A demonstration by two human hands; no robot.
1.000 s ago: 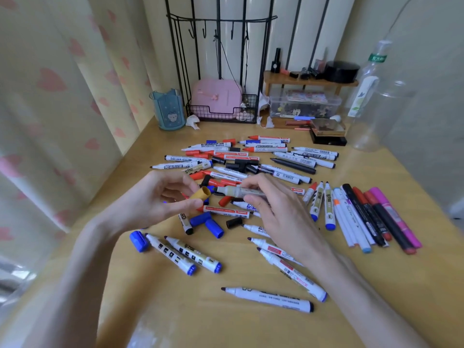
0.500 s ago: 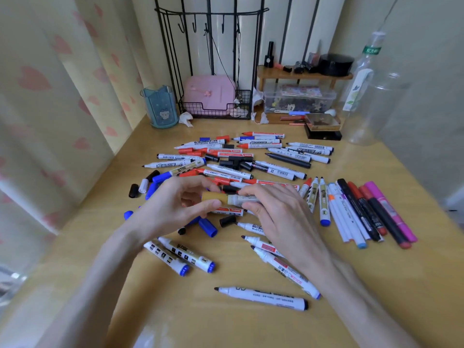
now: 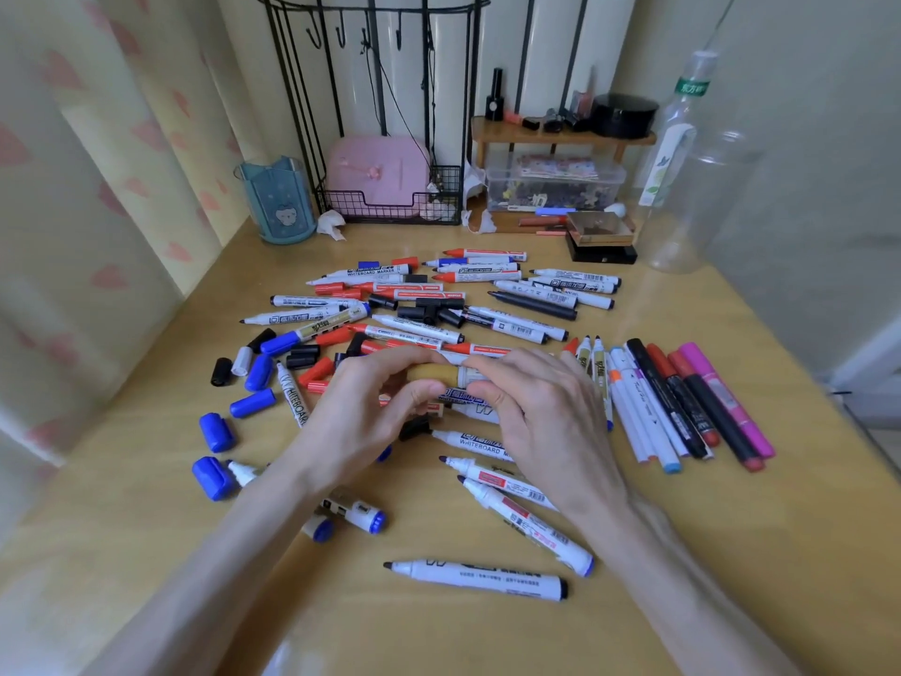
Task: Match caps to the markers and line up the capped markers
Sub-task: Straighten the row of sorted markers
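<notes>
Caps lay scattered at the left of the frame: loose blue caps (image 3: 217,431) on the table (image 3: 731,553), with a few black and white ones just above them, all apart from any marker. Centre-left, the left hand (image 3: 361,417) had thumb and fingers curled round the gold cap (image 3: 434,374), thumb on the near side, fingertips over the top. The cap met the pale marker (image 3: 472,377) end-on, the two in one line, held just over the clutter at mid-frame. The join looked closed or nearly so; whether it had seated fully could not be told. Centre-right, the right hand (image 3: 541,407) pinched the marker's barrel, its bent fingers hiding most of it. Below the hands lay several uncapped markers (image 3: 526,524) with bare tips, and a black-tipped marker (image 3: 478,580) lowest in the frame. In the upper centre, a heap of unsorted markers (image 3: 439,304) was mixed with red and black caps. At the right of the frame, the row of capped markers (image 3: 682,402) lay side by side, touching or nearly so, slanting toward the lower right. Judgement: the step in hand was the seating of a matched cap on its marker. The next move would call for a firm push along the shared axis until the cap held. The left hand would then let go, and the right would carry the marker to the row's near edge and lay it parallel to its neighbours without nudging them. Many markers remained uncapped, so the task looked far from done.
</notes>
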